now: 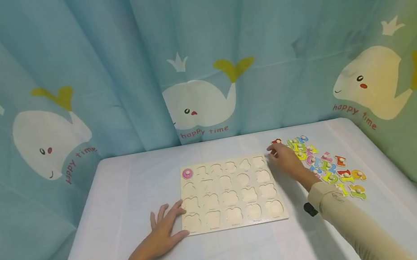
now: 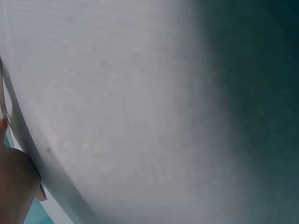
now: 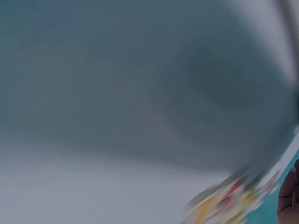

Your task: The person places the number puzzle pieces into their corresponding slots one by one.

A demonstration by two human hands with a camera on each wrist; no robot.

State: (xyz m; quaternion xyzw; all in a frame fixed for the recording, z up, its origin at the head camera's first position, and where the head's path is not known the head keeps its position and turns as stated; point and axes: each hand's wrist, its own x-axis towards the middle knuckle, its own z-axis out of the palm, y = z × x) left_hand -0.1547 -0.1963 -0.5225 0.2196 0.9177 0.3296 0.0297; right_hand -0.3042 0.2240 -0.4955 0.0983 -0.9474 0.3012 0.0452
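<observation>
A pale wooden puzzle board (image 1: 221, 212) with rows of shaped recesses lies on the table, a pink round knobbed piece (image 1: 187, 174) in its top-left recess. My left hand (image 1: 163, 235) rests at the board's left edge, fingers spread, thumb at the lower corner. Beyond the board's top-right corner, my right hand (image 1: 287, 160) hovers with loosely bent fingers and no piece visible between them. A red piece (image 1: 277, 141) lies just past its knuckles. Colourful knobbed number pieces (image 1: 328, 166) are scattered right of that hand. Only part of the right hand (image 3: 288, 196) shows in the right wrist view.
The white-covered table (image 1: 127, 188) extends around the board. Behind it hangs a blue curtain (image 1: 113, 72) with whale prints. Dark wrist devices sit at both sleeves; the right forearm (image 1: 354, 220) reaches across the table's right side.
</observation>
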